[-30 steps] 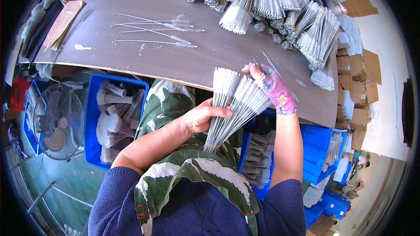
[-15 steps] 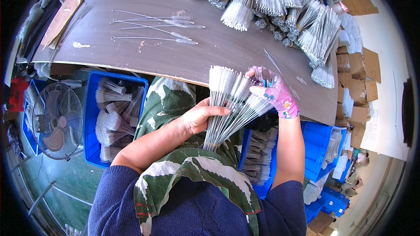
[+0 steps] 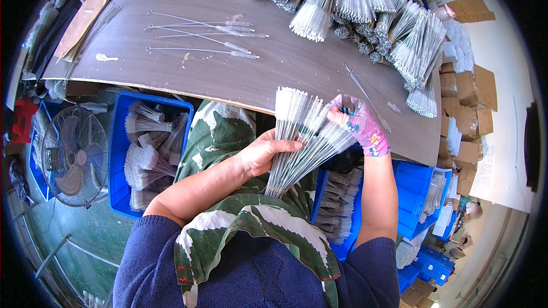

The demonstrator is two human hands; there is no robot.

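Observation:
My bare left hand (image 3: 268, 149) is wrapped round a fanned bundle of thin wire tube brushes (image 3: 291, 111), white bristles up. A band (image 3: 276, 189) ties their wire ends low down by my lap. The bundle splits into an upright part and a part leaning right. My right hand (image 3: 357, 122), in a pink flowered glove with bare fingertips, is closed beside the bristle tips of the leaning part. What lies within its curled fingers is mostly hidden.
Several loose brushes (image 3: 205, 28) lie on the brown table (image 3: 228, 74); two more (image 3: 371, 91) lie near its right edge. Banded brush bundles (image 3: 365, 0) are heaped at the back right. Blue bins (image 3: 117, 154) with brushes stand below, beside a fan (image 3: 77, 157).
My right fingers have curled in further, and the small dark tool that showed between them earlier is now mostly out of sight. My left hand keeps its hold on the bundle.

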